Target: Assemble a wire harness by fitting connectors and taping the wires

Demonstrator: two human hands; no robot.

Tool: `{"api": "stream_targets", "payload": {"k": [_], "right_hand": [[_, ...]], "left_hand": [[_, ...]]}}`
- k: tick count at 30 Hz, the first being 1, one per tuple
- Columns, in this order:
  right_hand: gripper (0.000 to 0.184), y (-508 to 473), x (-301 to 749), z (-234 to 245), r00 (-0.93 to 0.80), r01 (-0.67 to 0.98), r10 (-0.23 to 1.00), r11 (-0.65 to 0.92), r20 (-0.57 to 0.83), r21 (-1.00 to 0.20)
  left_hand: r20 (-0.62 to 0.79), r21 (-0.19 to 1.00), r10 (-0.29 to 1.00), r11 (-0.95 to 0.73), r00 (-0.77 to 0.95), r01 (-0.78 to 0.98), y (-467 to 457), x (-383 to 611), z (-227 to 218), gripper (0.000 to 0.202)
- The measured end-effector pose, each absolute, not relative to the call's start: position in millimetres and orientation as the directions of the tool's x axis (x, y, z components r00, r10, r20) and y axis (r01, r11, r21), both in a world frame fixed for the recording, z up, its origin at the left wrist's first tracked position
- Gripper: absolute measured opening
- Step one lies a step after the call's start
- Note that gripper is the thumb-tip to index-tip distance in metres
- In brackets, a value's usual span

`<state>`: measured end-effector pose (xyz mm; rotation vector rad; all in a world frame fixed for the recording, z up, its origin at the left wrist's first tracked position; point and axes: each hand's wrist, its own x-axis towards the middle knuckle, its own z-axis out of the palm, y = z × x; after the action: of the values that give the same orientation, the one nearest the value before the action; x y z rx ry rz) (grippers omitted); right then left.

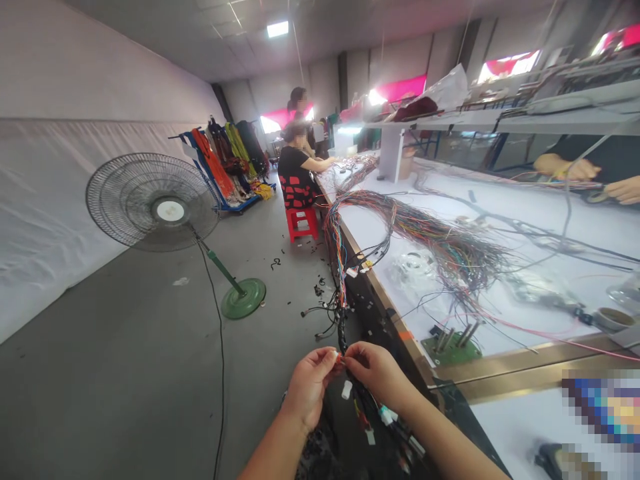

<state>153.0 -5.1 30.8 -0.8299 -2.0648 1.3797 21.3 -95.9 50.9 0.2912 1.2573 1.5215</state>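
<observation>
Near the bottom centre, my left hand (pixel 311 385) pinches a small orange-and-white connector (pixel 339 359) between thumb and fingers. The fingertips of my right hand (pixel 379 375) meet it from the other side, closed on what looks like a thin wire at the connector; the exact grip is too small to see clearly. A black-sleeved wire harness (pixel 342 328) hangs down just behind both hands. Below them dangle its loose ends, with a white connector (pixel 347 389), another white plug (pixel 370 437) and a pale blue one (pixel 387 415).
A wooden-edged table (pixel 400 320) runs along the right, bearing a large wire bundle (pixel 425 230) and a green base with metal posts (pixel 453 345). A fan (pixel 243 298) stands left. A seated person (pixel 295 167) works farther off; another person's hands (pixel 575 170) hold wires at right.
</observation>
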Motion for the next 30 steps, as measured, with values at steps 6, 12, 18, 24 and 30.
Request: {"api": "stream_targets", "payload": {"k": [6, 12, 18, 24, 30], "right_hand": [[0.011, -6, 157, 36, -0.682, 0.235, 0.72, 0.379, 0.126, -0.895], [0.011, -7, 157, 37, -0.697, 0.252, 0.707, 0.398, 0.12, -0.882], [0.014, -6, 155, 39, -0.687, 0.246, 0.718, 0.374, 0.111, -0.894], [0.013, -2, 158, 48, -0.742, 0.226, 0.656, 0.443, 0.141, -0.868], [0.011, -6, 156, 48, -0.741, 0.274, 0.652, 0.511, 0.16, -0.815]], "left_hand": [[-0.418, 0.854, 0.82, 0.208, -0.39, -0.477, -94, 20, 50, 0.036], [-0.446, 0.841, 0.817, 0.243, -0.365, -0.483, -93, 22, 44, 0.038], [-0.38, 0.863, 0.83, 0.16, -0.407, -0.479, -92, 29, 47, 0.033], [-0.276, 0.95, 0.843, 0.164, -0.462, -0.267, -92, 24, 43, 0.033], [-0.216, 0.975, 0.863, 0.169, -0.456, -0.143, -96, 22, 46, 0.031]]}}
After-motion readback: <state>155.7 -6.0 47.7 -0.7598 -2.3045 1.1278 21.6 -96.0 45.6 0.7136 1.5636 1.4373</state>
